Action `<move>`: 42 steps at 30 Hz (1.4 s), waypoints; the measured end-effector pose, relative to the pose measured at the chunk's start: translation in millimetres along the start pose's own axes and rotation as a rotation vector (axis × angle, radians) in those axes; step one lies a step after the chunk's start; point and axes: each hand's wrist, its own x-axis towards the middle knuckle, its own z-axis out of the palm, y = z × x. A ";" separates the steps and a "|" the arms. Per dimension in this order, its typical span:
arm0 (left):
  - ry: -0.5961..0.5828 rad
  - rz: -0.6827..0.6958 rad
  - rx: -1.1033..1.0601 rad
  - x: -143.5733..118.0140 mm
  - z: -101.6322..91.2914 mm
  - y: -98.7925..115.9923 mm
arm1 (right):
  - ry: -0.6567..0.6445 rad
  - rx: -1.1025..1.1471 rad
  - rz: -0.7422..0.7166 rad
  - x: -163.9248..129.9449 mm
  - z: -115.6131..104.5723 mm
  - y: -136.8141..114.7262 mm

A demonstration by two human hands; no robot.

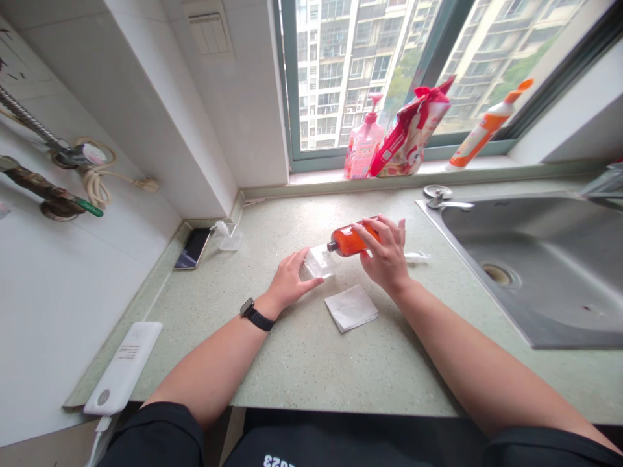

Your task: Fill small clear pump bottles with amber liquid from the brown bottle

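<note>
- Orange bottle, tipped nearly level over the middle of the table, its dark neck at the clear container; the right hand is wrapped round its body, while the left hand grips the container between thumb and fingers.
- Nearest, a black shirt carries white figures, upside down, apparently "2023".
- At the near left, a white power bank bears several dark lines of print, too small to read, and has a cable plugged in.
- Pale green, speckled stone makes up the table; a folded white tissue lies on it, just nearer than the bottle.
- Left of the hands, by the wall, lie a dark-screened phone and a clear pump top.
- To the right, a steel sink is set in, with a chrome tap at its corner.
- On the sill stand a pink pump bottle, a red-and-white bag and an orange-and-white bottle; their labels are printed, but I cannot read them.
- Beyond the green-framed window rise apartment blocks.
</note>
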 end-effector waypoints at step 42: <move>-0.004 0.001 -0.007 0.2 -0.4 0.9 | 0.034 -0.030 -0.030 1.9 -1.6 -1.1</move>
